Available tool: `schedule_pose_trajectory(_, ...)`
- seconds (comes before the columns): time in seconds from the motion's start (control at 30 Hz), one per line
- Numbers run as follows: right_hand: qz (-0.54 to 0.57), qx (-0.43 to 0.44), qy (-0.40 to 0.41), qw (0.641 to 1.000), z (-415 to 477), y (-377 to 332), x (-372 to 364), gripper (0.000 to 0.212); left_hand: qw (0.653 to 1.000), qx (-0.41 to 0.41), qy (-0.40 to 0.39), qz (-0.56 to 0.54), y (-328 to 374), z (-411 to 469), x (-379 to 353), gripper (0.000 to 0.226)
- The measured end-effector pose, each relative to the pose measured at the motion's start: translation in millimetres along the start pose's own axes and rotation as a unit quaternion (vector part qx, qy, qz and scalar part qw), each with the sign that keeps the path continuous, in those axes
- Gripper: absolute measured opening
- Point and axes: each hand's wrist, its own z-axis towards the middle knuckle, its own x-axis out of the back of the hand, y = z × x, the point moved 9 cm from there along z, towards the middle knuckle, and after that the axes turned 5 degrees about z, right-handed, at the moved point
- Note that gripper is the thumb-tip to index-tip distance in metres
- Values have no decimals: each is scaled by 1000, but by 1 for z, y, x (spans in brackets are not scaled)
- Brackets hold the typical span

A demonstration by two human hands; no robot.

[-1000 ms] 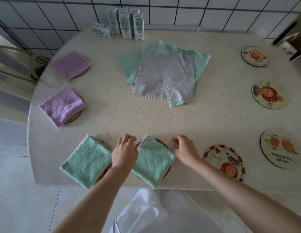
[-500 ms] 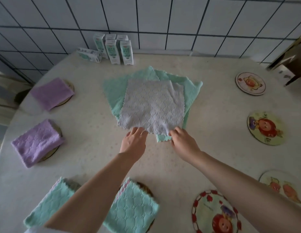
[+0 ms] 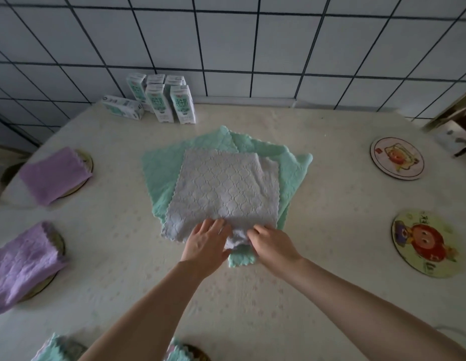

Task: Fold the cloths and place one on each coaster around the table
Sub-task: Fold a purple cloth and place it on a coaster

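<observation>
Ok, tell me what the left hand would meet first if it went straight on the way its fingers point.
The grey cloth: the left hand rests on its near edge. Beyond it lie the green cloths; the milk cartons look left of that line.
</observation>
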Motion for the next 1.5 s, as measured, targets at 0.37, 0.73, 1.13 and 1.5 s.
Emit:
schedule_pose_trajectory(0.37, 213, -3, -61, 975, 44, 20, 68, 19, 991, 127, 22, -43, -77, 27, 35, 16)
schedule_pose_trajectory(0.73, 137, -1, 135, 981, 63, 53, 181, 10, 967, 209, 129, -64, -101, 44, 160, 30)
schedule_pose_trajectory(1.13, 19, 98, 305, 947, -108, 28, 211, 11, 959, 62, 234, -146, 2, -51, 188, 32)
schedule_pose_trajectory(1.5, 64, -2, 159, 985, -299, 41, 48, 11, 981, -42, 120, -147, 120, -207, 42, 32)
